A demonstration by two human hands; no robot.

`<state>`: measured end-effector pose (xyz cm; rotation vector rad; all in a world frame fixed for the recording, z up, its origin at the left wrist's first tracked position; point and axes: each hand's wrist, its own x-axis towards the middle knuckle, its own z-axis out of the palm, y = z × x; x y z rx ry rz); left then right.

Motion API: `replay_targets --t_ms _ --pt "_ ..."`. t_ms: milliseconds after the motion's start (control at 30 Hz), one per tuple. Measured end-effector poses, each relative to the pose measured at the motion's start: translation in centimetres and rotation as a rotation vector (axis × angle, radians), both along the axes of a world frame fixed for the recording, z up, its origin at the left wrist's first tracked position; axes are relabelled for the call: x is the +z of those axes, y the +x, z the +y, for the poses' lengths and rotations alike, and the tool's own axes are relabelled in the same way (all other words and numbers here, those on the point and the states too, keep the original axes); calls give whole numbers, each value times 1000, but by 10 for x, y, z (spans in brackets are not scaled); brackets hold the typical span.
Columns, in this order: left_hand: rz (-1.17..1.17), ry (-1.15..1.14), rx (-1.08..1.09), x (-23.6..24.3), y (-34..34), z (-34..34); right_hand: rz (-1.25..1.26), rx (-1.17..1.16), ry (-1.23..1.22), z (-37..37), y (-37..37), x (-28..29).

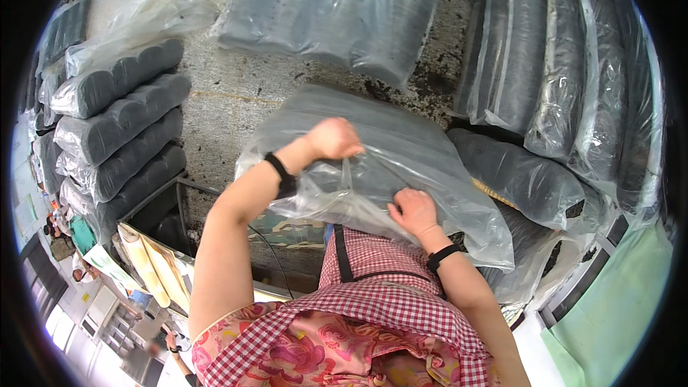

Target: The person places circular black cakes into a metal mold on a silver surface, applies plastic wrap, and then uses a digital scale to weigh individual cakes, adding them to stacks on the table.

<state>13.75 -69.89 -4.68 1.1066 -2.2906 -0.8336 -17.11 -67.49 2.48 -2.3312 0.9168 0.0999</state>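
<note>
My left hand (pixel 335 139) is closed on gathered clear film of a big plastic bag (pixel 373 125) with dark grey contents, lying in front of me. A twisted fold of film hangs below that fist. My right hand (pixel 413 211) is lower and to the right, its curled fingers gripping the same bag's film. The bag's crumpled near end lies against my checked apron (pixel 373 258), and what is inside shows only faintly.
Wrapped grey rolls are stacked left (pixel 118 129), standing in a row right (pixel 537 57), with a large bundle (pixel 326 7) ahead on speckled floor (pixel 222 82). A metal frame (pixel 154 201) is left, a green sheet (pixel 609 294) lower right. Other people (pixel 80 272) are far lower left.
</note>
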Motion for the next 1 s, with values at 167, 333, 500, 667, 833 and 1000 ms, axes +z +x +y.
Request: replay_targets --t_ms 167,333,500,667,833,1000 --pt "-214 178 95 132 21 58 16 -60 48 -17 7 7" --pt "180 981 873 139 9 173 -289 119 292 7 75 43" --pt "573 813 1626 37 6 305 -26 647 561 67 115 62" --pt "-169 68 730 161 28 194 -89 628 598 63 124 38" --pt "-239 -104 -47 96 54 153 -253 327 168 33 156 50" --pt "-29 -77 -384 76 57 129 -309 449 -63 50 140 3"
